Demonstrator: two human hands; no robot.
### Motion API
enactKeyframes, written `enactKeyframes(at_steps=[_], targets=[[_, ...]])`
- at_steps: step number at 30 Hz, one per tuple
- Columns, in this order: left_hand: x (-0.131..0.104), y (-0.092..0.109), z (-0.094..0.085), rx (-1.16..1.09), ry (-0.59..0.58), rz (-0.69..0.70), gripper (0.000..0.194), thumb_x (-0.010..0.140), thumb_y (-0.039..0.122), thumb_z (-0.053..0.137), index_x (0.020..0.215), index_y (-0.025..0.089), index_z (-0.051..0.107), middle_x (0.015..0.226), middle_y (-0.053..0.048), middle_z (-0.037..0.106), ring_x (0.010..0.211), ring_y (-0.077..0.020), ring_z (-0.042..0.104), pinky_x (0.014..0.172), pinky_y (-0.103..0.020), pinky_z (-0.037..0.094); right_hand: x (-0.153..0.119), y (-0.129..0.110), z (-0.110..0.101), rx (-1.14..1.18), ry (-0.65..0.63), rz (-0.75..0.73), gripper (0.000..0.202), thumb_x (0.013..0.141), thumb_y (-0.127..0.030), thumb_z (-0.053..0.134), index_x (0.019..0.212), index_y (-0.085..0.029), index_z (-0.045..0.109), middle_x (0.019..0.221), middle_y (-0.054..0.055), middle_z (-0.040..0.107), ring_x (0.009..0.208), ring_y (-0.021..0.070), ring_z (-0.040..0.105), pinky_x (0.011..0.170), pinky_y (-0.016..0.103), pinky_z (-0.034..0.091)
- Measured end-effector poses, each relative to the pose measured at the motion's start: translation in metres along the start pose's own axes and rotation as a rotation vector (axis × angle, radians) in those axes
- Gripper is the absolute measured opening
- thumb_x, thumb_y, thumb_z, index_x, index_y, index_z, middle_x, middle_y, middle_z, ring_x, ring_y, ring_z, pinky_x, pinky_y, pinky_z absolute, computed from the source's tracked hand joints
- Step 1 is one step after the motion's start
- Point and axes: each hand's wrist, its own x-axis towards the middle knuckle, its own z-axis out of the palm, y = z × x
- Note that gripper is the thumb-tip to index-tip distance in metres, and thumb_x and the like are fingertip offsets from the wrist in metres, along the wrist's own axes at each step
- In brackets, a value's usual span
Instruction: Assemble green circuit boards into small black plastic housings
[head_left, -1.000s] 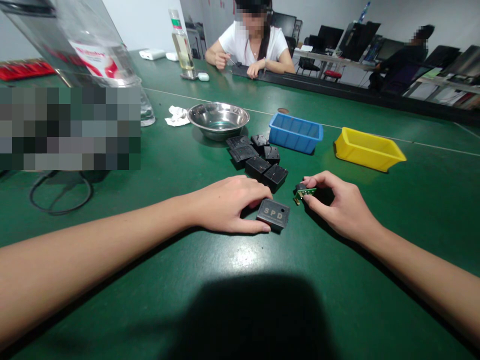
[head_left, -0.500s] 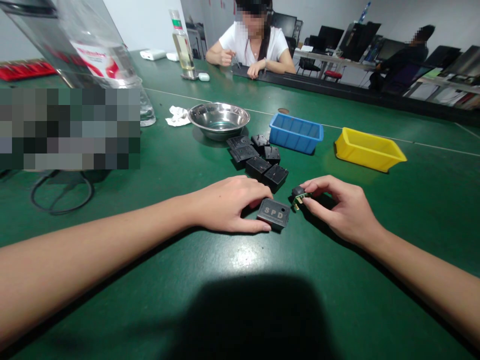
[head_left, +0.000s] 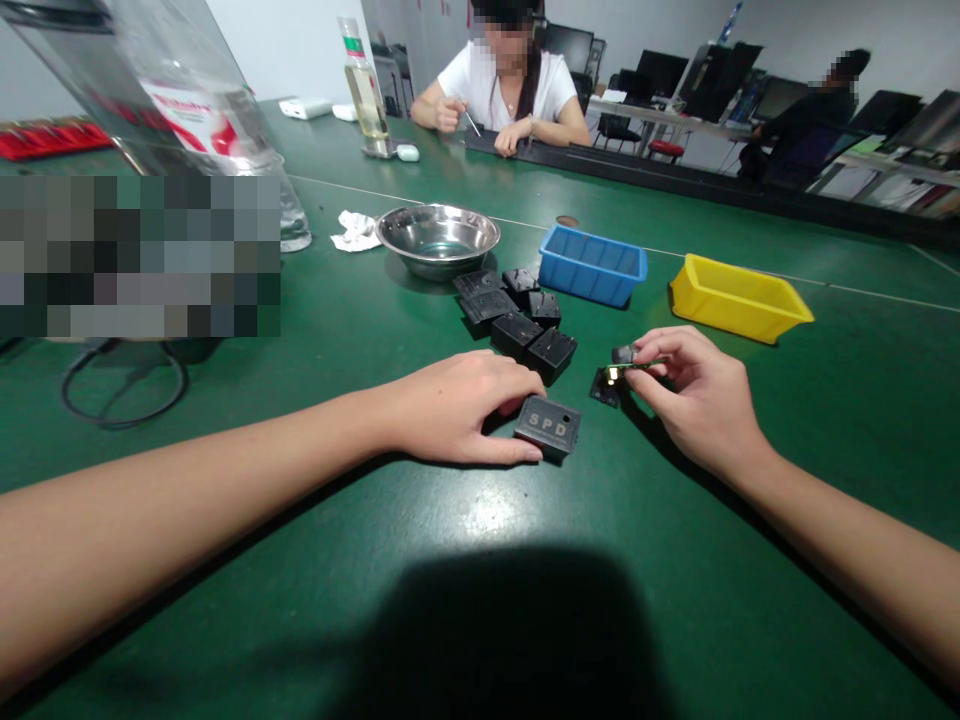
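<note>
My left hand rests on the green table, thumb and fingers closed around the left end of a black plastic case marked "SPD". To its right, my right hand pinches a small circuit board with a dark block on top and bright metal contacts on its near end. My fingertips hide the board's far end. Below the board a small flat black piece lies on the table, partly in shadow. Several black cases sit grouped beyond my left hand.
Behind the cases stand a steel bowl, a blue bin and a yellow bin. White tissue lies left of the bowl. A large plastic bottle and a cable loop are at left. Across the table, a person holds a thin tool.
My right hand has lifted the circuit board up and slightly right, turning it flatter; the flat black piece beneath now shows. My left hand and its case have stayed put.
</note>
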Motion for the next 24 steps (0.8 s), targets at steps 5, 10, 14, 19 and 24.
enactKeyframes(at_steps=[5, 10, 14, 19, 24], targets=[[-0.0002, -0.0003, 0.0006, -0.005, 0.003, 0.004, 0.035, 0.09, 0.05, 0.066, 0.102, 0.017, 0.066, 0.086, -0.004, 0.069, 0.078, -0.0188, 0.063, 0.072, -0.029, 0.042, 0.0007, 0.0003, -0.0006, -0.035, -0.05, 0.013, 0.007, 0.081, -0.018, 0.07, 0.08, -0.021, 0.064, 0.096, 0.006, 0.064, 0.087, 0.0189, 0.064, 0.069, 0.032, 0.054], [-0.0001, -0.0008, 0.0006, -0.013, 0.013, 0.009, 0.034, 0.09, 0.049, 0.067, 0.102, 0.018, 0.066, 0.086, -0.004, 0.069, 0.078, -0.0186, 0.063, 0.072, -0.029, 0.042, 0.0005, 0.0008, -0.0009, -0.045, -0.099, 0.037, 0.008, 0.082, -0.02, 0.07, 0.081, -0.021, 0.062, 0.093, 0.005, 0.064, 0.086, 0.0193, 0.065, 0.073, 0.034, 0.053], [0.0004, -0.0006, 0.0002, -0.013, 0.012, 0.009, 0.035, 0.09, 0.05, 0.067, 0.102, 0.018, 0.066, 0.086, -0.004, 0.069, 0.078, -0.0188, 0.063, 0.071, -0.029, 0.042, -0.0007, -0.0001, -0.0014, -0.067, -0.081, 0.074, 0.009, 0.082, -0.024, 0.07, 0.081, -0.021, 0.062, 0.089, 0.004, 0.066, 0.082, 0.0194, 0.065, 0.073, 0.034, 0.052], [0.0007, -0.0001, 0.0002, -0.007, 0.007, 0.003, 0.034, 0.09, 0.05, 0.067, 0.102, 0.018, 0.065, 0.086, -0.004, 0.069, 0.078, -0.0189, 0.063, 0.072, -0.029, 0.042, 0.0016, 0.0021, -0.0029, -0.116, -0.02, 0.128, 0.013, 0.082, -0.03, 0.072, 0.082, -0.021, 0.063, 0.085, 0.004, 0.07, 0.072, 0.0178, 0.064, 0.065, 0.031, 0.05], [0.0006, -0.0001, 0.0002, -0.007, 0.004, 0.0, 0.035, 0.09, 0.05, 0.066, 0.102, 0.018, 0.065, 0.088, -0.005, 0.07, 0.08, -0.0197, 0.064, 0.073, -0.029, 0.043, 0.0066, 0.0094, -0.0054, -0.118, -0.036, 0.148, 0.014, 0.081, -0.032, 0.073, 0.081, -0.021, 0.063, 0.081, 0.003, 0.071, 0.067, 0.0175, 0.063, 0.063, 0.031, 0.05]])
